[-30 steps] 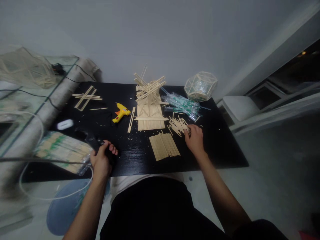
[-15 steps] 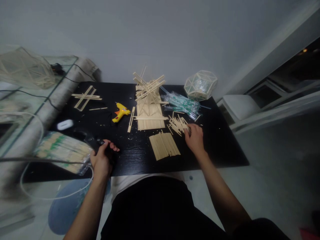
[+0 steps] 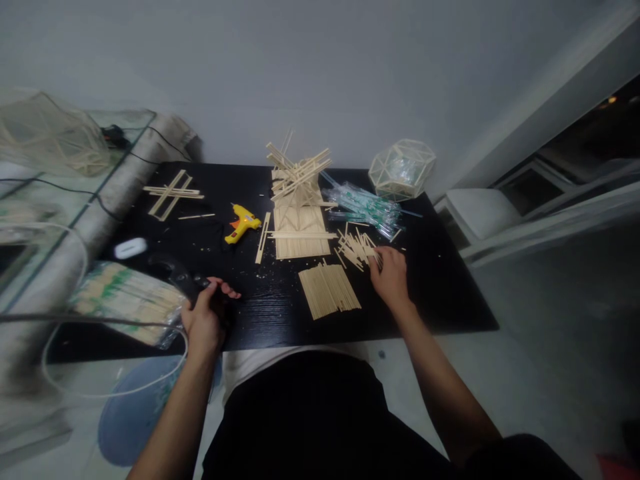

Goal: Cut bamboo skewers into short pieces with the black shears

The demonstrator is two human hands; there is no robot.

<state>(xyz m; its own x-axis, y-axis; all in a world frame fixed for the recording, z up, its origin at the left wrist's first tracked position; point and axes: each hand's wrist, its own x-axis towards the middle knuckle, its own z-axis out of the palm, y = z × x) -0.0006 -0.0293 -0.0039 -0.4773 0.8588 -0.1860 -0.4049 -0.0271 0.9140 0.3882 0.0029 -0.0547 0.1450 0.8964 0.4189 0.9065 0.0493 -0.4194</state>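
Observation:
My left hand [image 3: 204,317] wraps round a black hand tool with a curved head [image 3: 180,277], which looks like a cutter, near the table's front left. At the right, my right hand [image 3: 393,277] rests with curled fingers at the edge of a loose pile of short wooden sticks [image 3: 357,248]. Its fingertips touch the pile; whether they pinch a stick is too unclear to tell. Between the hands lies a flat row of thin sticks [image 3: 329,292], side by side. Behind that row is a wider mat of light wooden sticks [image 3: 303,247] with crossed sticks [image 3: 300,173] heaped at its far end.
A yellow glue gun [image 3: 243,223] lies left of the mat. Further left are crossed wooden strips [image 3: 173,195], a white case [image 3: 131,249] and a bag of sticks [image 3: 127,300]. Green-printed plastic wrappers [image 3: 365,203] and a faceted stick frame [image 3: 401,170] occupy the back right.
Both hands stay almost where they were. The fingers of my left hand shift very slightly; the sticks and the tool show no clear movement.

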